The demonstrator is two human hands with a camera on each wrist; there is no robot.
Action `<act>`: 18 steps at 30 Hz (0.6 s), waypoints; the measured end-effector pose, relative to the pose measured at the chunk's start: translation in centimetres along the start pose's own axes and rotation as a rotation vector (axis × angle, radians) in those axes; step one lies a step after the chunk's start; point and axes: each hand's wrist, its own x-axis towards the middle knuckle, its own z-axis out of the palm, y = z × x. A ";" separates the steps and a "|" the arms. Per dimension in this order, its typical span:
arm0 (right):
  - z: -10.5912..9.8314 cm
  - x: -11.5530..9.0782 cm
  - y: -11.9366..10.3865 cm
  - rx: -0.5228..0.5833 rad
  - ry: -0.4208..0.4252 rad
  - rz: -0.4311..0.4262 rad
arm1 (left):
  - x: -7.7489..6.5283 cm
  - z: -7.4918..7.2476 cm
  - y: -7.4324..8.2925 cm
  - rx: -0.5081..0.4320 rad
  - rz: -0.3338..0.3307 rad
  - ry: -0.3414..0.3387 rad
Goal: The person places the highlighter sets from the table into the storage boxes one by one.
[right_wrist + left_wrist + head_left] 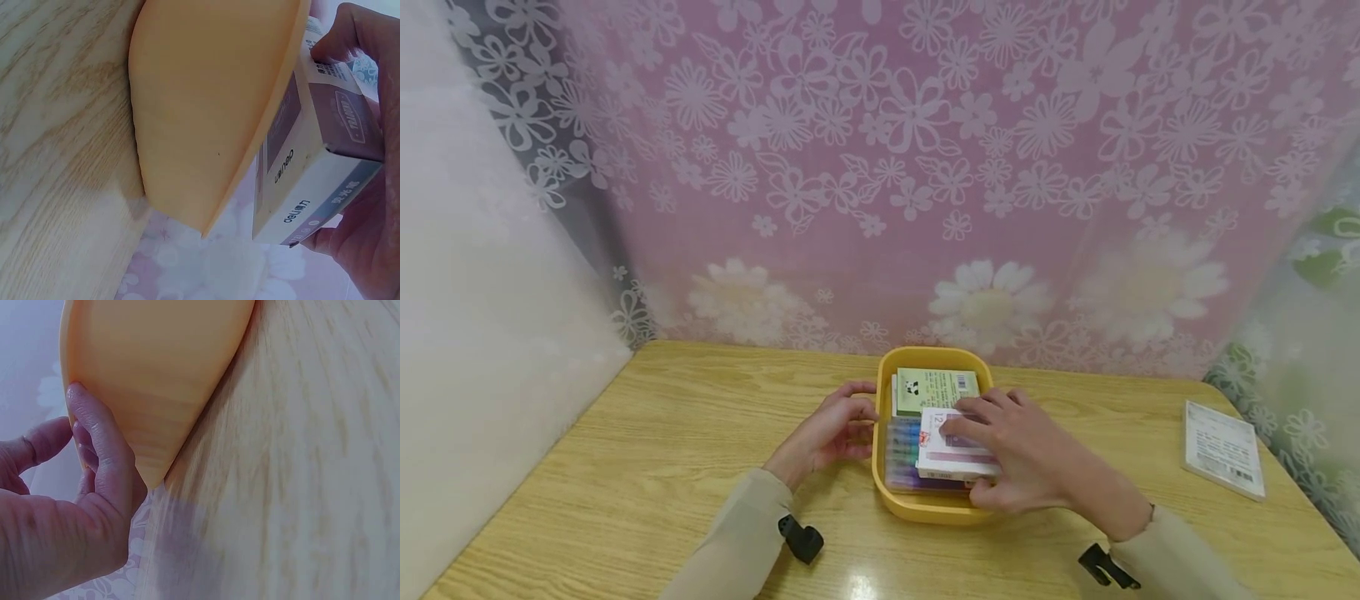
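My right hand point(1022, 446) grips a white and purple deli box point(951, 454), with fingers across its top and the thumb at its near side. In the right wrist view the printed box point(300, 162) is tilted, just above the rim of a yellow plastic basket point(925, 510). Beneath it in the basket lies a clear case of colored pens point(901, 458), partly hidden by the box. A green box point(936, 387) with a panda picture sits at the basket's far end. My left hand point(838, 425) rests its fingertips against the basket's left wall point(169, 356).
A white printed pack point(1223, 450) lies near the right edge of the wooden table point(737, 400). Behind the table hangs a pink flowered curtain point(850, 167). Pale sheeting point(497, 292) borders the left side. Black wrist straps show at both sleeves.
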 end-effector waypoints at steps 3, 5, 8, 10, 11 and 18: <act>0.2 0.3 -0.1 -0.001 -0.002 -0.014 | 0.0 0.0 -0.1 -0.001 -0.001 0.001; 0.4 0.5 -0.2 0.002 -0.005 -0.019 | 0.1 0.0 -0.1 0.001 0.001 0.001; 0.6 0.8 -0.3 0.020 -0.017 -0.023 | 0.1 0.0 -0.2 0.001 0.000 0.004; 0.7 1.0 -0.4 0.030 -0.025 -0.024 | 0.1 -0.1 -0.2 0.000 -0.002 0.006; 0.8 1.0 -0.4 0.035 -0.030 -0.024 | 0.1 -0.1 -0.2 0.000 -0.003 0.007; 1.0 1.6 -0.6 0.075 -0.075 -0.025 | 0.2 -0.1 -0.1 0.007 -0.004 0.011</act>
